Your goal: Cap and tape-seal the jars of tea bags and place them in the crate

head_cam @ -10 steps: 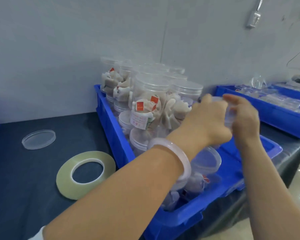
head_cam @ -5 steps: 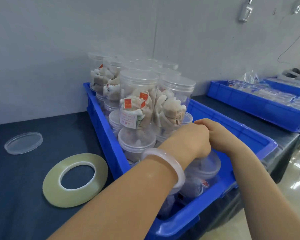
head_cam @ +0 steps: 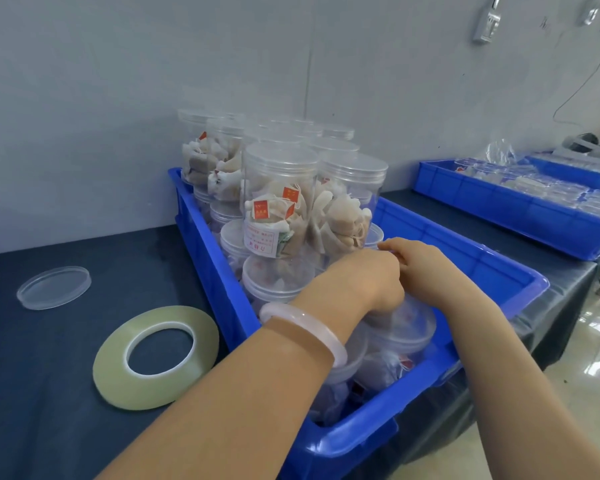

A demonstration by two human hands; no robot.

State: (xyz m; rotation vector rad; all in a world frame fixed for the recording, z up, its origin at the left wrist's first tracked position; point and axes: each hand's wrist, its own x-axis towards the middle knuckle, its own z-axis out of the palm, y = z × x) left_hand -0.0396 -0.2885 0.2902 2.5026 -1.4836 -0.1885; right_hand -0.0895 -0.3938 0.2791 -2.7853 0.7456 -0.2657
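As left hand (head_cam: 364,282) curls downward, right hand (head_cam: 421,268) adjoins.

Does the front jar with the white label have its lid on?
Yes, on: a clear lid sits atop the upright jar.

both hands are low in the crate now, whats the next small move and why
Probably ease both hands off and lift them out. The left hand and right hand meet over a capped jar in the crate; their grip is hidden. The tape roll and loose lid lie on the table.
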